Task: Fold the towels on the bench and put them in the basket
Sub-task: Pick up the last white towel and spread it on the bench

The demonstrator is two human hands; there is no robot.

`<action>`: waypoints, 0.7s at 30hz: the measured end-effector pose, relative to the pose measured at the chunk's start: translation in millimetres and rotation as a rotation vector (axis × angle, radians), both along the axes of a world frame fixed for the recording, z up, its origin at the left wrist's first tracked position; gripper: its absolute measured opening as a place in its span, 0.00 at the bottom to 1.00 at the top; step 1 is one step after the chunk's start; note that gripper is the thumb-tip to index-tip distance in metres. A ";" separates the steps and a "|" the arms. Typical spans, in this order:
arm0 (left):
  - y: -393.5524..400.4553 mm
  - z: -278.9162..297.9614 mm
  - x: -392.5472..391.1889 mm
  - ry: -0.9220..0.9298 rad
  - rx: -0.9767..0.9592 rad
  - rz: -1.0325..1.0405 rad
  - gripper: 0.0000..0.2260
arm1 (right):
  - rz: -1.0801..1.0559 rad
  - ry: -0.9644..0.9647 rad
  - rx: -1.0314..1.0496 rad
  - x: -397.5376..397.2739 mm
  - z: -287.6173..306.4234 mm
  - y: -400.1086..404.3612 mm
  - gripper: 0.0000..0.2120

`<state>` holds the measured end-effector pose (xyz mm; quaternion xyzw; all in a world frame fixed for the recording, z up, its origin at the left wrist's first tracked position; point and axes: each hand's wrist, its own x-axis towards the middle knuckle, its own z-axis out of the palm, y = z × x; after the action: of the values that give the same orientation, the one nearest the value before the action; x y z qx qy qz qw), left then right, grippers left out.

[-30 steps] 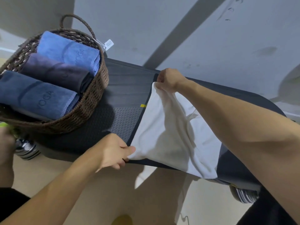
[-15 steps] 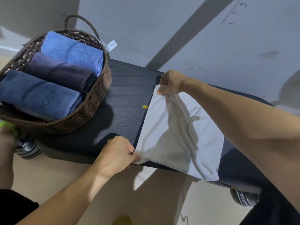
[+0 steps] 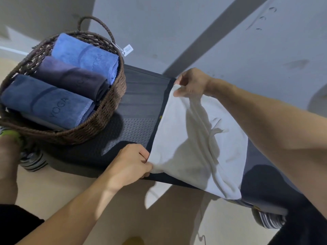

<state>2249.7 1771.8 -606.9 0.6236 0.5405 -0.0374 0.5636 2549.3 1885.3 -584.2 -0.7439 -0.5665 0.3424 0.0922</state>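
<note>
A white towel (image 3: 198,147) lies rumpled across the dark bench (image 3: 139,110), its right end draped over the near edge. My left hand (image 3: 131,163) pinches the towel's near left corner at the bench's front edge. At the far left corner, my right hand (image 3: 192,83) grips the cloth and holds it slightly raised. A brown wicker basket (image 3: 106,119) stands on the bench's left end. It holds three folded towels: light blue (image 3: 85,55), dark purple-grey (image 3: 70,78) and mid blue (image 3: 44,101).
A grey wall rises behind the bench. A white tag (image 3: 128,49) hangs from the basket's handle. Striped bench feet (image 3: 32,161) show at lower left and lower right (image 3: 269,220). A bare foot (image 3: 8,149) rests on the beige floor at the left.
My left hand has closed fully on the near corner of the white towel. My right hand keeps its grip on the far corner and has shifted only slightly.
</note>
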 end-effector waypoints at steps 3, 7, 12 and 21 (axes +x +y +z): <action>2.8 -3.1 -3.0 0.022 -0.021 -0.005 0.03 | -0.265 0.282 0.120 -7.3 -12.8 -5.0 0.07; 5.0 -4.1 -8.8 0.114 0.078 -0.033 0.14 | -0.336 0.237 0.251 -20.5 -30.2 -0.9 0.05; 6.8 0.4 -12.7 0.211 0.316 -0.125 0.19 | -0.215 0.065 0.338 -33.2 -44.0 9.5 0.03; 7.6 3.1 -7.9 0.133 0.379 0.020 0.13 | -0.293 -0.107 0.446 -47.3 -41.5 -4.5 0.13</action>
<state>2241.7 1779.4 -603.7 0.7092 0.5803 0.0296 0.3994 2502.0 1880.8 -625.7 -0.7964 -0.5181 0.1526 0.2723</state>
